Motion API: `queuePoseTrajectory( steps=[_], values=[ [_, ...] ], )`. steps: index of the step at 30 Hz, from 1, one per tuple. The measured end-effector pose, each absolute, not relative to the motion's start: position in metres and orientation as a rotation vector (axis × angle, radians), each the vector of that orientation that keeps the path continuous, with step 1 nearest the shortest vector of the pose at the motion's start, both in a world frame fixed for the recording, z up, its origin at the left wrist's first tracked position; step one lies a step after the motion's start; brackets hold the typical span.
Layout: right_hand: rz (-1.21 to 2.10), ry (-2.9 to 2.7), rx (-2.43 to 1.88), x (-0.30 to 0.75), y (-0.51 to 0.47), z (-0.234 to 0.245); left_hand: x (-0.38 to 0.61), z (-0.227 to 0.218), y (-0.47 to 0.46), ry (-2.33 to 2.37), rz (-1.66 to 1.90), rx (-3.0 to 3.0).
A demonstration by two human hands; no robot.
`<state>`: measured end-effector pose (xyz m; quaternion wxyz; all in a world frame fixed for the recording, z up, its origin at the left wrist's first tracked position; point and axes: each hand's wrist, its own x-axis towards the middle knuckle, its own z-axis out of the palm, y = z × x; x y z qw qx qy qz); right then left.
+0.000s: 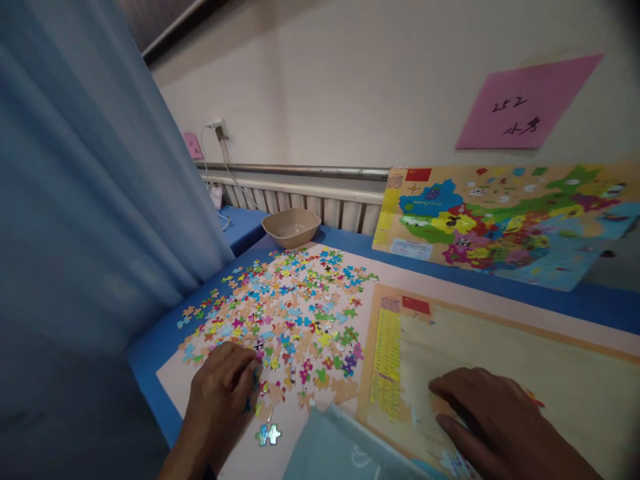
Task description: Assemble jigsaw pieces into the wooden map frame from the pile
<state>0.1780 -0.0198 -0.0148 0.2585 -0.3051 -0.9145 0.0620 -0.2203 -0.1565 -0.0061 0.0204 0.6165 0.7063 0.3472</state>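
Blue cloth covers the table (pixel 550 293), with a pale mat on top and a cream wall behind. I see my left hand (pixel 223 390) near the table's front edge, fingers curled down into the near fringe of the puzzle pieces (pixel 290 313); I cannot tell whether they grip one. These pieces are small, interlocking shapes in blue, green, yellow, pink and plain tan, scattered loosely across the mat's left half toward a tan bowl (pixel 291 227) at the back edge. One shiny piece (pixel 269 435) lies apart by the front edge. My right hand (pixel 493 420) rests flat, fingers narrowly spread, on the mostly bare puzzle board (pixel 525 353) at the right. A finished map (pixel 510 220) leans against the wall.
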Motion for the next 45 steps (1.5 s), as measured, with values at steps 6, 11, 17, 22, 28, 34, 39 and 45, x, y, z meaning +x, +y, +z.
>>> queuePoseTrajectory(
  steps=[6,11,17,22,28,34,39,45],
  values=[
    [0.021,-2.419,-0.782,0.18,-0.016,-0.015,-0.222,-0.003,-0.148,2.139,0.956,2.077],
    [0.007,-2.39,-0.783,0.183,-0.013,-0.022,-0.227,-0.004,-0.143,2.103,0.805,2.127],
    [0.068,-2.409,-0.839,0.186,-0.014,-0.027,-0.226,-0.003,-0.141,2.127,0.699,2.134],
    [0.239,-2.455,-0.969,0.177,-0.03,-0.006,-0.239,-0.012,-0.143,2.131,0.71,2.16],
    [0.306,-2.487,-1.012,0.173,-0.038,0.008,-0.254,-0.024,-0.141,2.114,0.71,2.191],
    [0.271,-2.512,-0.988,0.172,-0.041,0.009,-0.247,-0.023,-0.142,2.088,0.778,2.164],
    [0.219,-2.419,-0.843,0.172,-0.035,0.003,-0.231,-0.011,-0.143,2.116,0.816,1.968],
    [0.155,-2.382,-0.752,0.172,-0.025,-0.009,-0.229,-0.01,-0.144,2.126,0.83,1.945]
  ],
)
